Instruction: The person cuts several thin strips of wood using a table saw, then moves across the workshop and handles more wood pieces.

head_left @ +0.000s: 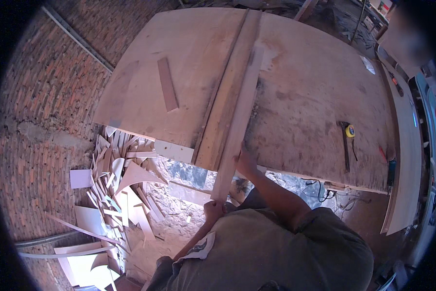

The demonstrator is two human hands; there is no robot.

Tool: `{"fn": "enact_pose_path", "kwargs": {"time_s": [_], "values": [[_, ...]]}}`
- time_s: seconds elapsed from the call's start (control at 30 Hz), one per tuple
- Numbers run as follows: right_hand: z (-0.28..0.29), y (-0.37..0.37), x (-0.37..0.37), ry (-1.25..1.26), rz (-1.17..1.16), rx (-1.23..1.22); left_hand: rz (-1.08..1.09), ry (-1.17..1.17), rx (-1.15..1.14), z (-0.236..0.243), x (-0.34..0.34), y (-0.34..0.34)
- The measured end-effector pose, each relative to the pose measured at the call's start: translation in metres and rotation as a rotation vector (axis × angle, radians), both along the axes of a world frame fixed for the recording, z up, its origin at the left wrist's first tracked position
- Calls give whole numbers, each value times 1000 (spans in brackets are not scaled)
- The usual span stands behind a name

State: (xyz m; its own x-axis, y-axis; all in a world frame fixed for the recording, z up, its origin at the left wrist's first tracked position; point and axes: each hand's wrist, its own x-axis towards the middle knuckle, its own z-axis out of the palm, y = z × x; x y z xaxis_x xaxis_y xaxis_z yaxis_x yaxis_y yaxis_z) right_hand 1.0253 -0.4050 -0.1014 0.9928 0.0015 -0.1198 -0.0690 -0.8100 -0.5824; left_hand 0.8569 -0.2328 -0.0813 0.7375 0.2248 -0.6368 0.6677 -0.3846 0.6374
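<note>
A long, narrow wooden board [238,119] lies lengthwise over the large plywood work surface [315,92], its near end jutting past the front edge toward my body. My left hand [213,212] is closed on that near end. Farther up, my right hand [247,164] grips the board's right edge close to the front of the plywood; some of its fingers are hidden. Just left of the board runs a yellowish wooden plank [220,123], parallel to it.
A short brown wood strip [167,85] lies left on the plywood. On the right are a hammer [346,148], a yellow tape measure [350,131] and a thin red tool [383,154]. Offcuts [130,194] pile beside the brick wall [48,136]. Sheets [406,160] stand at right.
</note>
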Motion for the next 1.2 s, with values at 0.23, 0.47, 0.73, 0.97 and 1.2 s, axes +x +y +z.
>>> {"fn": "enact_pose_path", "kwargs": {"time_s": [0.23,0.47,0.73,0.97,1.2], "values": [[-4,-16,43,18,1,55,201,21,-67,7,39,-26],[25,-25,80,142,8,127,354,-40,-83,-20,70,-37],[-3,-43,127,26,-55,263,441,-52,-118,-4,122,-69],[-22,-54,179,-190,-53,104,289,-75,82,-15,172,-84],[-11,-69,112,-171,148,126,153,-75,213,8,181,-90]]}}
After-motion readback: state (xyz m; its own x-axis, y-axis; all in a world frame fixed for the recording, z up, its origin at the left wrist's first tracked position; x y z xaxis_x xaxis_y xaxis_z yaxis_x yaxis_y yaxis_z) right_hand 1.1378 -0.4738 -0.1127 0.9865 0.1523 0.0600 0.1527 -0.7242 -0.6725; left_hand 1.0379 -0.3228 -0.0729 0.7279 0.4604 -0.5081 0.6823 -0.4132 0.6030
